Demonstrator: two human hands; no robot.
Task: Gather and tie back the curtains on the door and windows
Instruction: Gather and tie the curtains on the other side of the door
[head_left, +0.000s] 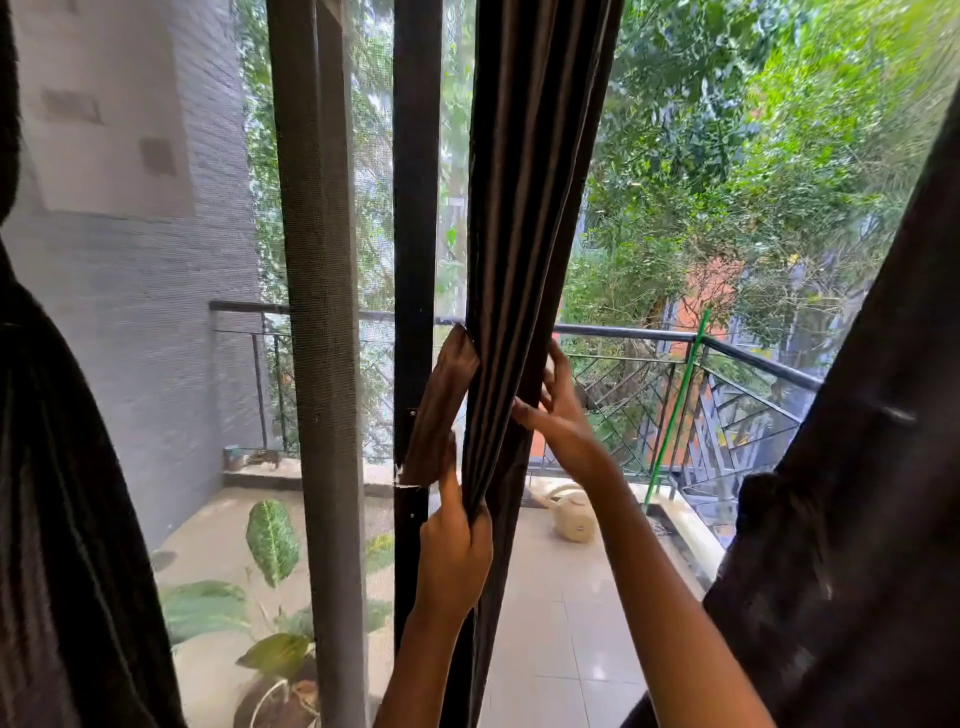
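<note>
A dark brown curtain (519, 208) hangs gathered into a narrow bundle in the middle of the balcony door. A brown tie-back strap (441, 410) hangs from the door frame at the bundle's left side. My left hand (454, 551) grips the lower folds of the bundle and holds the strap's lower end. My right hand (558, 410) reaches round the bundle's right side with its fingers curled behind the cloth. Another dark curtain (857, 493) hangs at the right edge, and a third one (62, 493) at the left edge.
A mesh screen panel (322, 312) and a dark door frame post (415, 208) stand left of the bundle. Beyond lie a tiled balcony with a metal railing (675, 335), a cream watering can (571, 514), a green pole (675, 410) and a potted plant (272, 540).
</note>
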